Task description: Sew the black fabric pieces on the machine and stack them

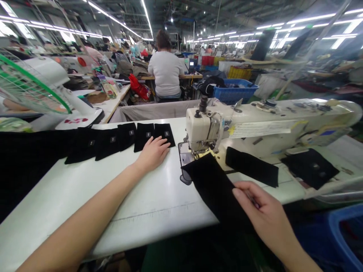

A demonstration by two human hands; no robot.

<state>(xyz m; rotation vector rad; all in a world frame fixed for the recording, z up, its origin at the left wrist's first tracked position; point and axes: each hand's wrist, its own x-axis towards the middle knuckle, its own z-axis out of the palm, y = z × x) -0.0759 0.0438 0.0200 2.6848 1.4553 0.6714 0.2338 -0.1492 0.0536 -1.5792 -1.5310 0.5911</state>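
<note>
My left hand point(153, 153) lies flat with fingers stretched over the near edges of two black fabric pieces point(163, 132) that bear small pale labels. Several similar labelled pieces point(106, 141) overlap in a row to its left. Between thumb and fingers, my right hand point(262, 211) pinches the edge of a black fabric strip point(211, 185). The strip's far end rests by the needle area of a cream sewing machine point(200, 128); whether it is under the presser foot I cannot tell. Its near end hangs past the table edge.
Another black strip point(252, 166) lies under the machine arm, and a dark folded piece point(310, 168) sits farther right. A fan point(51, 79) stands at left. Beyond the table are a seated person point(166, 70) and a blue basket point(235, 90). A blue bin point(337, 230) is at lower right.
</note>
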